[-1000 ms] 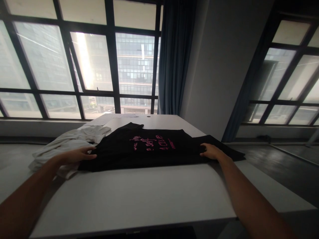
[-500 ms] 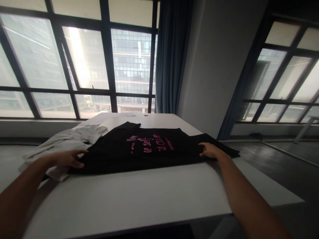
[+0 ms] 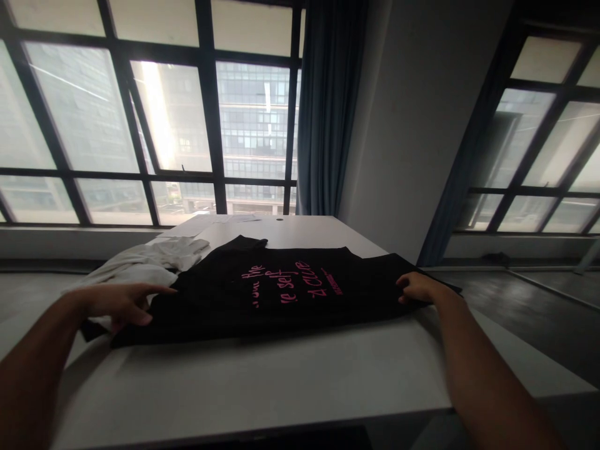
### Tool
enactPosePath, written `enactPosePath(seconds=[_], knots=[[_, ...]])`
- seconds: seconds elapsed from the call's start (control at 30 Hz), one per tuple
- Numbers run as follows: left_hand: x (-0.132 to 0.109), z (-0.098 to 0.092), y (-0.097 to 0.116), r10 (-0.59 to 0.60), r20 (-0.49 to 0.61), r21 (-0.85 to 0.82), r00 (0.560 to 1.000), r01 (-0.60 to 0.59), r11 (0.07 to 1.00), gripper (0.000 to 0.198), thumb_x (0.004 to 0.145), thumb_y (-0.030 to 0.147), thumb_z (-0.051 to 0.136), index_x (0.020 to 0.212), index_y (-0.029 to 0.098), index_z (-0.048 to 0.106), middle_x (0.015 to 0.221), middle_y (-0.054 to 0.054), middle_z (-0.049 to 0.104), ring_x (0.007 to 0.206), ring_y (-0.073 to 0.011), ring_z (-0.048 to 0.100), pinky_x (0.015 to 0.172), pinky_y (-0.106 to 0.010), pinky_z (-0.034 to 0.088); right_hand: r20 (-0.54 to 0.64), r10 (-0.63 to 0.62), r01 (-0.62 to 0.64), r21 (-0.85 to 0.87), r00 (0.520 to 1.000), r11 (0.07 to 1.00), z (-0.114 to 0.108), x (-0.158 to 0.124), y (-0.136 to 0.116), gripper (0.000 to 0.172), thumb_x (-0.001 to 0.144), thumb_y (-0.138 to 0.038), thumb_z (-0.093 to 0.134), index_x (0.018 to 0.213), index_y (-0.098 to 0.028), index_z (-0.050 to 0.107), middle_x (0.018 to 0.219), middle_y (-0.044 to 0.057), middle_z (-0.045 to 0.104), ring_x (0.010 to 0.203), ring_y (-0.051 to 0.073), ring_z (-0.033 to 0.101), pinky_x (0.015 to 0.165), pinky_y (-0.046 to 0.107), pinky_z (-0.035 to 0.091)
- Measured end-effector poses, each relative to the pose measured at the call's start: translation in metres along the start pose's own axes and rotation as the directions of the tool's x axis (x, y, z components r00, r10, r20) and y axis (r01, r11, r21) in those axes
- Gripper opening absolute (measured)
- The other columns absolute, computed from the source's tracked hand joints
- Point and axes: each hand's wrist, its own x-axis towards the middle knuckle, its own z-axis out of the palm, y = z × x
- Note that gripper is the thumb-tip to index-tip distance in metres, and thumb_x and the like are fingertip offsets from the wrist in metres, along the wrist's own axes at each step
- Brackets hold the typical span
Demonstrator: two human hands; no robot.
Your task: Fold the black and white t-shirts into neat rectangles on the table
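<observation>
A black T-shirt (image 3: 220, 294) with pink lettering lies spread sideways across the white table (image 3: 262, 387). At its left end is my left hand (image 3: 119, 303), index finger stretched over the cloth and thumb apart from it; the other fingers are mostly hidden. My right hand (image 3: 419, 289) has its fingers closed on the shirt's near edge at the right. The black cloth reaches past this hand towards the table's right side, and a small dark corner of it shows below my left wrist.
Behind my left hand lies a crumpled heap of white cloth (image 3: 145, 259). Papers (image 3: 225, 219) rest at the table's far end, near a round dark hole (image 3: 280, 219). Beyond stand large windows and a blue curtain (image 3: 323, 125). The table's right edge drops to a grey floor.
The shirt's near left corner has shifted left and towards me. My left thumb and index finger have spread wider. The view has turned slightly, so my right hand appears further right.
</observation>
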Motion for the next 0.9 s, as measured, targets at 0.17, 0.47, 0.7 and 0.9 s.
enactPosePath(seconds=[0.17,0.47,0.7,0.9], knots=[[0.025,0.014,0.025,0.076,-0.069,0.148,0.995,-0.065,0.987,0.077,0.058,0.074,0.065,0.113,0.021,0.068,0.070,-0.003,0.071,0.072,-0.0316,0.069,0.067,-0.038,0.055,-0.041,-0.061,0.060,-0.015,0.997,0.998,-0.001,-0.011,-0.030,0.060,0.065,-0.029,0.081,0.123,-0.020,0.068,0.107,0.012,0.073,0.101,0.030,0.069,0.090,0.039,0.053],[0.051,0.116,0.041,0.447,0.151,0.299,0.882,-0.472,0.829,0.074,0.088,0.069,0.038,0.148,0.028,0.046,0.161,-0.005,0.030,0.150,-0.0294,0.022,0.121,-0.048,0.015,0.005,-0.379,0.376,0.110,0.925,0.920,0.035,-0.018,-0.095,0.054,0.083,-0.050,0.067,0.127,-0.018,0.065,0.132,0.014,0.063,0.121,0.028,0.059,0.105,0.036,0.045],[0.118,0.070,0.080,0.367,0.159,0.309,0.916,-0.400,0.863,0.069,0.085,0.076,0.033,0.101,0.024,0.076,0.107,-0.008,0.075,0.101,-0.0296,0.068,0.092,-0.034,0.048,0.017,-0.321,0.321,0.014,0.947,0.947,0.035,-0.011,-0.103,0.048,0.087,-0.055,0.058,0.120,-0.022,0.069,0.124,0.013,0.067,0.113,0.028,0.063,0.097,0.036,0.049],[0.239,0.056,0.118,0.170,-0.137,0.473,0.976,-0.086,0.877,0.064,0.092,0.061,0.033,0.117,0.016,0.069,0.119,-0.019,0.070,0.112,-0.0360,0.062,0.091,-0.042,0.046,0.055,-0.330,0.330,0.008,0.942,0.944,0.033,-0.009,-0.104,0.052,0.087,-0.056,0.055,0.122,-0.021,0.068,0.127,0.013,0.064,0.115,0.029,0.061,0.097,0.037,0.049]])
